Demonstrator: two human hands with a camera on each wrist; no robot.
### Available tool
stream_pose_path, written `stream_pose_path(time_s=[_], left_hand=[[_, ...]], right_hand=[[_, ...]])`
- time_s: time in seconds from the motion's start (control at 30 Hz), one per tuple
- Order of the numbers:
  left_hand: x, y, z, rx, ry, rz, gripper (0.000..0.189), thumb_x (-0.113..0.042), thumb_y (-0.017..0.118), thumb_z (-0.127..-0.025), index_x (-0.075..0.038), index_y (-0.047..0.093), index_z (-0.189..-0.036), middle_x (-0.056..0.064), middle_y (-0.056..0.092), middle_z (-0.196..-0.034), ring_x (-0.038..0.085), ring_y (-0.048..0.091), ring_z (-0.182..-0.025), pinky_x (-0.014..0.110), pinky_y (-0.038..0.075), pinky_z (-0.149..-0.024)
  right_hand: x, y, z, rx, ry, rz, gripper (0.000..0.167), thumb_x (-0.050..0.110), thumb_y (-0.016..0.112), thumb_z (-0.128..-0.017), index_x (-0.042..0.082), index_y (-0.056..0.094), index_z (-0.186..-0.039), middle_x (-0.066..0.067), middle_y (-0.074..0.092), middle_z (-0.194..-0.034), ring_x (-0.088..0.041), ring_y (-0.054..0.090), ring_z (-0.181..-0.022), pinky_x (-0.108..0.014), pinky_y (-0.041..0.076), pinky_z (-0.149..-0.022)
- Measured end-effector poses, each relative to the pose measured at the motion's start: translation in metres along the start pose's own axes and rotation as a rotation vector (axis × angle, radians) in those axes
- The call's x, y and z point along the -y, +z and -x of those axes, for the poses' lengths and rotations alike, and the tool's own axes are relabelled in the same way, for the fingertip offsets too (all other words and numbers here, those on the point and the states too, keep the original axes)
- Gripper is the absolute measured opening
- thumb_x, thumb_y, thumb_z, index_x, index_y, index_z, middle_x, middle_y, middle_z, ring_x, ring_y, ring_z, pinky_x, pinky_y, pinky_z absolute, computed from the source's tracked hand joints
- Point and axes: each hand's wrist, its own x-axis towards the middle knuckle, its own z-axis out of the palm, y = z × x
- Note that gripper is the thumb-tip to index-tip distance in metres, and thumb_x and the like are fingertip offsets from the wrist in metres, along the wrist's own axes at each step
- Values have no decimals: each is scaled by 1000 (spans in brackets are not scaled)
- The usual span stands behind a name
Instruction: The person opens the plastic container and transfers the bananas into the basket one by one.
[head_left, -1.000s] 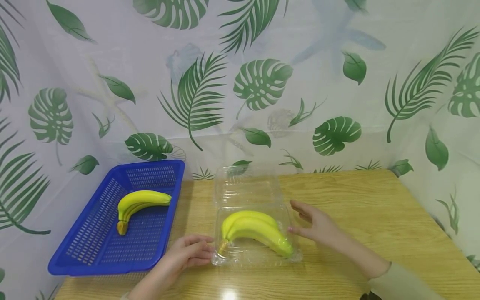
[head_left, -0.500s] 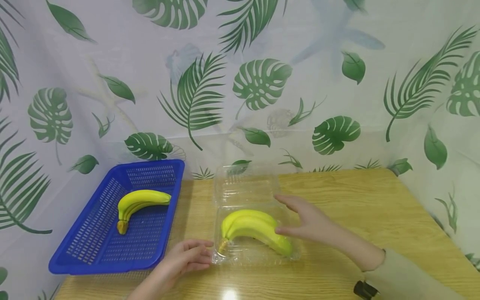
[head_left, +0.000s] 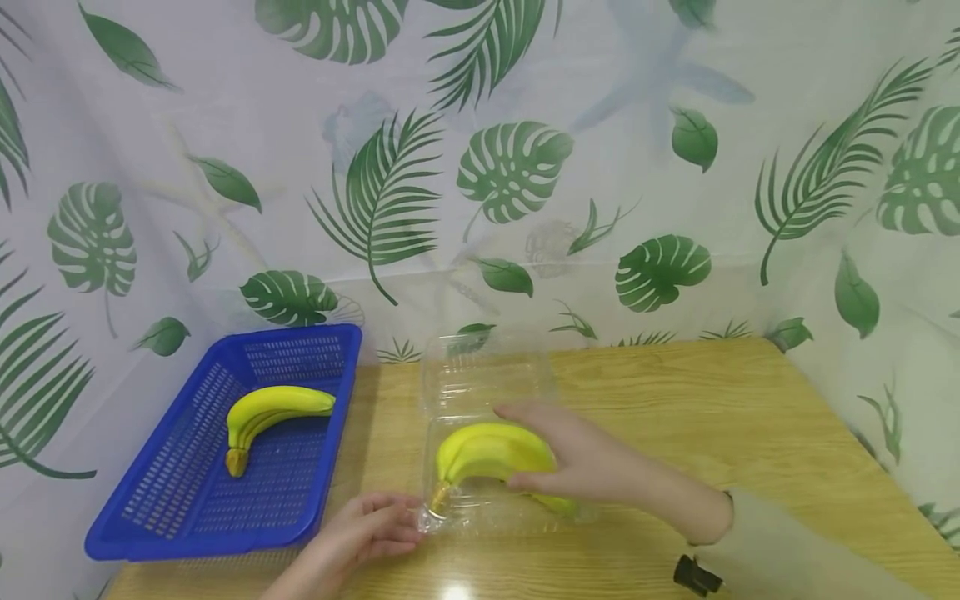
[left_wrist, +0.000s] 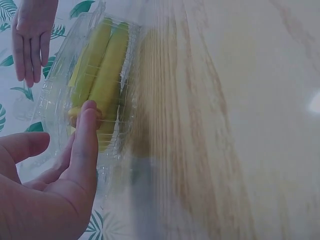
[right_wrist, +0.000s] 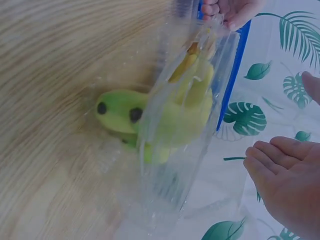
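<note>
A clear plastic clamshell box (head_left: 495, 518) stands on the table with its lid (head_left: 487, 379) raised at the back. Inside it lies a bunch of yellow bananas (head_left: 480, 446), stem end to the left, green tips to the right. My left hand (head_left: 367, 529) is at the box's front left corner, its fingers extended against the side, thumb apart in the left wrist view. Over the right part of the bunch hovers my right hand (head_left: 581, 454), fingers and thumb spread. In the right wrist view that hand (right_wrist: 292, 177) shows palm and straight fingers, apart from the fruit.
To the left stands a blue plastic basket (head_left: 347, 417) holding another bunch of bananas (head_left: 277, 408). A leaf-patterned sheet (head_left: 585, 167) hangs behind the wooden table (head_left: 675, 392). A dark clip (head_left: 696, 575) is by the right sleeve (head_left: 780, 533).
My right hand has moved left from beside the box to over the bananas. My left hand stays at the corner. The head view has shifted slightly.
</note>
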Motion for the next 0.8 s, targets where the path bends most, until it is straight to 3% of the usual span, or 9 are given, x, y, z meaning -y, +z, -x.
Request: stream_pose_path(time_s=[0.2, 0.53, 0.67, 0.8], left_hand=[[4, -1, 3, 36, 3, 37, 48, -13, 50, -110, 21, 47, -143, 3, 77, -104, 12, 77, -96, 28, 66, -92], [5, 1, 4, 51, -8, 80, 45, -12, 51, -109, 21, 49, -139, 6, 77, -106, 13, 77, -98, 28, 66, -93], [7, 1, 4, 65, -12, 88, 45, -12, 50, -109, 22, 49, -139, 7, 78, -107, 13, 77, -98, 28, 66, -94], [8, 1, 3, 80, -12, 93, 44, -12, 49, -109, 21, 50, -138, 9, 78, -109, 13, 77, -99, 29, 66, -94]], right_hand=[[10, 7, -5, 26, -49, 30, 77, 37, 77, -97, 8, 44, -160, -13, 50, -164, -40, 48, -150, -66, 39, -124], [25, 27, -11, 86, -73, 55, 75, 35, 78, -97, 8, 46, -159, -10, 54, -161, -32, 52, -148, -53, 44, -125], [30, 34, -12, 120, -45, 27, 73, 35, 76, -98, 13, 45, -161, -5, 51, -164, -26, 48, -152, -49, 41, -127], [34, 40, -13, 137, -71, 52, 72, 34, 76, -99, 11, 46, -160, -5, 50, -165, -25, 48, -152, -47, 41, -128]])
